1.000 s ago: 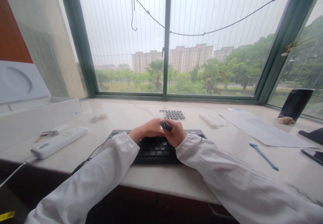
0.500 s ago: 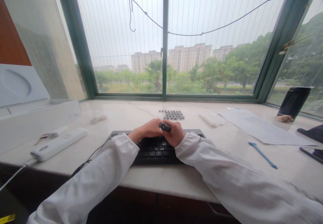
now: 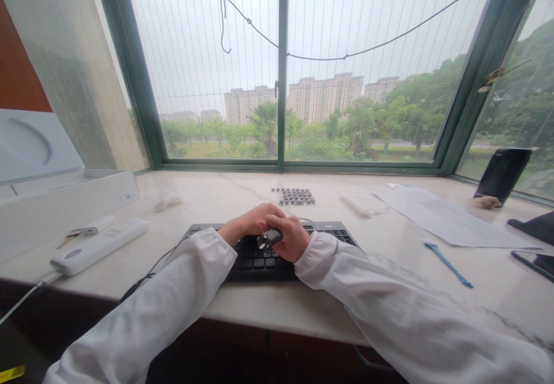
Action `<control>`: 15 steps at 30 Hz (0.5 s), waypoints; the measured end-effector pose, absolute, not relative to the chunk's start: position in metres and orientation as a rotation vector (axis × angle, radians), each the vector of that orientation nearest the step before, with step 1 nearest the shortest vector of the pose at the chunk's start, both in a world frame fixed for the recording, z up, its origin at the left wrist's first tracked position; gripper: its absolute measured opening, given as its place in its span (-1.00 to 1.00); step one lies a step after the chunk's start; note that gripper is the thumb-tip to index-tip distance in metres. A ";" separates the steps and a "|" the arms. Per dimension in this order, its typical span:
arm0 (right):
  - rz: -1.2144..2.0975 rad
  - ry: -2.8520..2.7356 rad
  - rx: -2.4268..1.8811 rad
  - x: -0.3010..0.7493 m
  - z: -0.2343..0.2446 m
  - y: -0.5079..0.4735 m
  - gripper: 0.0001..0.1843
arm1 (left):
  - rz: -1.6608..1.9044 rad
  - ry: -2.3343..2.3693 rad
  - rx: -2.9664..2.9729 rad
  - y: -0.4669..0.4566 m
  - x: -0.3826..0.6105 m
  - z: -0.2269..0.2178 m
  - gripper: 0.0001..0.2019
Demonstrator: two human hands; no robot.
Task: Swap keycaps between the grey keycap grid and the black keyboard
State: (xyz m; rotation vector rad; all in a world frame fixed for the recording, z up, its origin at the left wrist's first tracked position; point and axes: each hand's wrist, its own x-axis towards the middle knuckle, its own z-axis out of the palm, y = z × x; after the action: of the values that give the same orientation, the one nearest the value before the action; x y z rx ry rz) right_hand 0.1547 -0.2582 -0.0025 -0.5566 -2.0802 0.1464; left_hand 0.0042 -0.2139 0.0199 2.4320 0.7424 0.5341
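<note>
A black keyboard lies near the front edge of the counter, its middle partly covered by my hands. My right hand is closed around a short dark tool, whose shiny end points toward me; its kind is not clear. Above the upper keys, my left hand rests against the right, fingers bent and mostly hidden. Whether it holds anything cannot be seen. Behind the keyboard, grey keycaps are laid out in rows.
On the left are a white power strip and a white box. Clear plastic bags, a paper sheet, a blue stick-like tool and a phone lie right. A dark upright object stands by the window.
My right hand has shifted left and a little down, and the dark tool has swung left and lower with it. More keys show at the keyboard's right. My left hand stays nearly in place.
</note>
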 end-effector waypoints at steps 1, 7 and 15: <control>0.139 -2.087 -0.573 0.154 -0.002 -0.260 -0.81 | 0.549 0.729 2.440 -0.214 0.004 0.020 -0.78; 0.082 -1.782 -0.758 0.157 0.004 -0.252 -0.67 | 0.632 0.991 2.452 -0.222 0.010 0.023 -0.75; 0.644 -1.257 -0.842 0.168 0.015 -0.222 -0.49 | 0.520 1.049 2.305 -0.227 0.012 0.029 -0.52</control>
State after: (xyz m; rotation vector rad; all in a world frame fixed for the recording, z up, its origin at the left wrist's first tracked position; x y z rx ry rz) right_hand 0.1684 -0.2224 0.0153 -0.8421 -1.2571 0.6442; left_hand 0.0119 -0.2274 0.0286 2.3049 1.0489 0.5205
